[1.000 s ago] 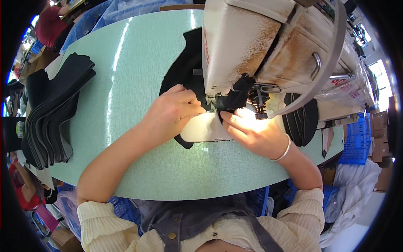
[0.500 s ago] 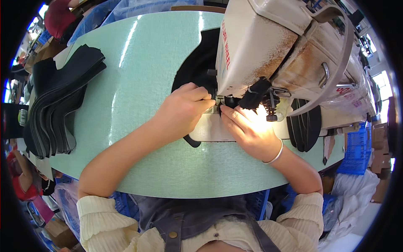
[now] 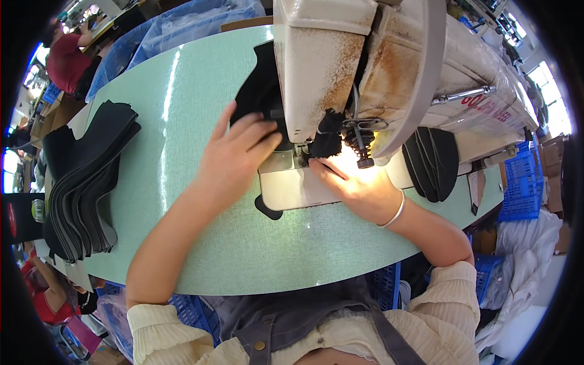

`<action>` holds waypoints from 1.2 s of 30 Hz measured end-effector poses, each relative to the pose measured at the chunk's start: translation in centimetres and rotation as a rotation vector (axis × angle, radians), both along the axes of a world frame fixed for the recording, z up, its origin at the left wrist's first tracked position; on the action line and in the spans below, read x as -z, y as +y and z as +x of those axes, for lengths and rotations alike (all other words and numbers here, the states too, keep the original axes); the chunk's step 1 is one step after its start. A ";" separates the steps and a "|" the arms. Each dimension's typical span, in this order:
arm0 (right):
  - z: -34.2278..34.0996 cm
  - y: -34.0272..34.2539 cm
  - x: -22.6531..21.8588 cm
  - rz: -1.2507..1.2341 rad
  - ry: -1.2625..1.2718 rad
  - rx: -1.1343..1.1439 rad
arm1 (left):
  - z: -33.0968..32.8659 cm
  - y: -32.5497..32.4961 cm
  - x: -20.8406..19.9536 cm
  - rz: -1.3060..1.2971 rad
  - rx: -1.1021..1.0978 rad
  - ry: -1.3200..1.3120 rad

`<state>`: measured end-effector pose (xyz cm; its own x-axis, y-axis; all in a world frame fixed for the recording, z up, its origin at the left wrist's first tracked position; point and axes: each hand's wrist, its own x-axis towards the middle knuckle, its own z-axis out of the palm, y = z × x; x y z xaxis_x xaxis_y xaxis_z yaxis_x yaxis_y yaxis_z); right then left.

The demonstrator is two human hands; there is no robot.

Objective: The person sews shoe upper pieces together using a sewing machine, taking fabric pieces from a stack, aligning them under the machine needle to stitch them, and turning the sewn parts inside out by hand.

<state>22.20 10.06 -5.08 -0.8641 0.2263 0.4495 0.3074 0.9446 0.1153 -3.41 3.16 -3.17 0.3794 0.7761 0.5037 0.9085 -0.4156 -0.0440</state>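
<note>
A cream sewing machine (image 3: pixel 322 67) with worn, rusty-looking patches stands over the table. Under its head lies a large black fabric piece (image 3: pixel 260 85), partly hidden by the machine and my fingers. My left hand (image 3: pixel 234 152) is open over the near edge of this piece, its fingers spread and slightly blurred. Beside the needle area, my right hand (image 3: pixel 365 191) reaches in with fingers stretched out. Its fingertips rest at the machine's pale bed (image 3: pixel 298 190), next to a small dark edge; the lamp glare hides part of these fingers.
Stacked black curved pieces (image 3: pixel 82 182) lie on the left of the green table (image 3: pixel 201 243). Black rounded pieces (image 3: pixel 431 164) sit right of my right hand. A blue crate (image 3: pixel 521 182) is at the right. Another person (image 3: pixel 67 61) sits at far left.
My left hand has lifted from the needle area and moved left, its fingers spreading from a closed grip. My right hand stays by the needle. The whole view has shifted.
</note>
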 end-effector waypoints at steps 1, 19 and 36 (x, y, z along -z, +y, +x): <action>0.1 0.0 0.0 -0.015 -0.009 0.004 | -0.6 0.3 -0.2 0.031 -0.001 0.026; 0.4 2.9 -1.0 -0.464 0.271 -0.136 | 2.8 -2.9 -3.1 -0.269 0.087 0.271; 0.2 1.1 -3.3 -0.157 0.087 -0.047 | 3.8 -3.9 -2.4 -0.165 -0.050 0.088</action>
<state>22.43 11.16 -1.76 -0.8347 0.2598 0.4856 0.2645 0.9625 -0.0603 0.39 -0.73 -0.78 0.3756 0.8642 0.3349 0.9237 -0.3785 -0.0594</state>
